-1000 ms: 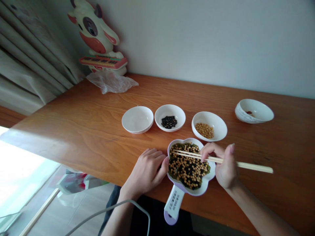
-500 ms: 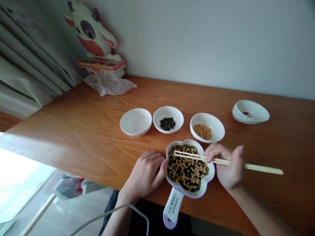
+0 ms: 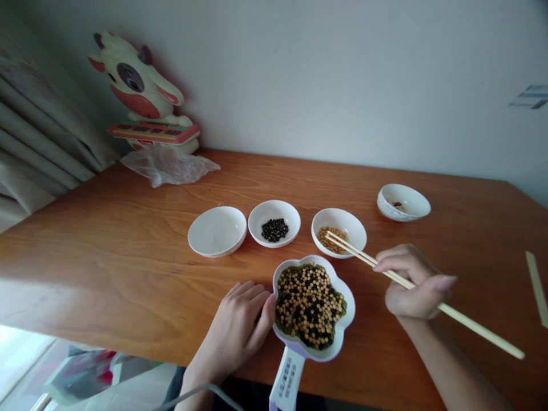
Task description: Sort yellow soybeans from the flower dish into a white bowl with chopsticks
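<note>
My right hand (image 3: 417, 282) is closed on a pair of wooden chopsticks (image 3: 394, 275). Their tips are over the bowl of yellow beans (image 3: 340, 251); whether they pinch a bean is too small to tell. Below that bowl sits a flower-shaped pan (image 3: 347, 297) with a white-and-purple rim, full of mixed yellow, black and green beans. Palm down on the table, my left hand (image 3: 246, 317) lies with its fingers out and its thumb against the pan's left rim. A bowl of black beans (image 3: 293, 225) and an empty white bowl (image 3: 218, 228) stand to the left.
Farther right stands a patterned bowl (image 3: 389, 212) with a few reddish bits inside. A cow-shaped toy keyboard (image 3: 154, 131) and a clear plastic bag (image 3: 171, 166) are at the back left. A pale strip (image 3: 536, 288) lies at the right. A grey cable (image 3: 201, 389) crosses my left forearm.
My right hand has carried the chopsticks from over the pan up to the bowl of yellow beans. My left hand stays at the pan's rim. The camera view has shifted a little.
</note>
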Demonstrator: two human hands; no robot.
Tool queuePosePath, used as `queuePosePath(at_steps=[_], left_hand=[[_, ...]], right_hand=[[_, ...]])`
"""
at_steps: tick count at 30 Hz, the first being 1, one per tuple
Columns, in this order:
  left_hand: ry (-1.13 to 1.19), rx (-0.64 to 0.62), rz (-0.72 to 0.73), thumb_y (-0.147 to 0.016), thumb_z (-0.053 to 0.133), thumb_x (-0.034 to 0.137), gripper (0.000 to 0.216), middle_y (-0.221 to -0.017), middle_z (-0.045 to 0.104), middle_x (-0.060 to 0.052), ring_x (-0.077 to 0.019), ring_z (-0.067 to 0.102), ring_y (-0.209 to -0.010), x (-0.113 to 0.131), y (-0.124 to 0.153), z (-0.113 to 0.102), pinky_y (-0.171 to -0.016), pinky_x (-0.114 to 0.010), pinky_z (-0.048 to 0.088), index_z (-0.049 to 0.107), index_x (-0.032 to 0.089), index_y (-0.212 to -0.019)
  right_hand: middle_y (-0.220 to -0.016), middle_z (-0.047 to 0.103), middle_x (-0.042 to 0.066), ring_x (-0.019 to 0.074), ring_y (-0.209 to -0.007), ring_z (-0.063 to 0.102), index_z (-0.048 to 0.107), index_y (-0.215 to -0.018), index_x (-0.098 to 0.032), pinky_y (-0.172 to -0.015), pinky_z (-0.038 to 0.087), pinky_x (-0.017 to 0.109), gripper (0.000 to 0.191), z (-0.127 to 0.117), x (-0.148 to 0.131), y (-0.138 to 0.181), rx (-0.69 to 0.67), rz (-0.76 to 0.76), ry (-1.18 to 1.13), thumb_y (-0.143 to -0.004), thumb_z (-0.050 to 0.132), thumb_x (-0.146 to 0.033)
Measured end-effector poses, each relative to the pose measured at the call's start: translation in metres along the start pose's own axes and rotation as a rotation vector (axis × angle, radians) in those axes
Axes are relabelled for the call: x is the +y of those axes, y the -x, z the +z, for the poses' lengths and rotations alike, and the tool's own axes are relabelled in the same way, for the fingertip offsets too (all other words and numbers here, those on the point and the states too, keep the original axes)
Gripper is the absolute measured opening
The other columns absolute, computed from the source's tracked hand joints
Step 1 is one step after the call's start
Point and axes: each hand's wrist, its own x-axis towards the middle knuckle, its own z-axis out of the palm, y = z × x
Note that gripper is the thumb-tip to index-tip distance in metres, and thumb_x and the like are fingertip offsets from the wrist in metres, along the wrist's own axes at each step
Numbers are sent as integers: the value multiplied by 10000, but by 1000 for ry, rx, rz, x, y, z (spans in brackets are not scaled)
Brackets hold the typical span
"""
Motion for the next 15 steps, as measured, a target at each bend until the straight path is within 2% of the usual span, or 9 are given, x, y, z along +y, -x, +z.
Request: queuePosePath(at_steps=[4, 11, 15], left_hand=[[0, -1, -3, -1124, 339, 322, 394, -767, 589, -20, -196, 510, -743, -1, 0, 0, -755, -354, 365, 443, 217, -758], [-9, -5, -9, -1125, 334, 325, 405, -780, 588, -28, -199, 506, -750, -1, 0, 1, -764, -359, 371, 456, 214, -755], [-14, -3, -2, -1123, 341, 311, 391, -788, 595, -28, -199, 507, -750, -2, -1, 1, -754, -357, 371, 458, 214, -763]], right_hand=[[-691, 714, 86, 277, -685, 657, 752, -671, -266, -694, 432, 444, 771, 6, 2, 4, -84, 5, 38, -1030, 243, -722], [-745, 698, 84, 261, -737, 644, 718, -727, -245, -664, 433, 405, 766, 8, 10, 4, -80, 67, 7, -1071, 152, -631], [-747, 687, 68, 242, -740, 631, 708, -740, -241, -681, 438, 386, 750, 10, 9, 1, -99, 126, 8, -1081, 158, -621]])
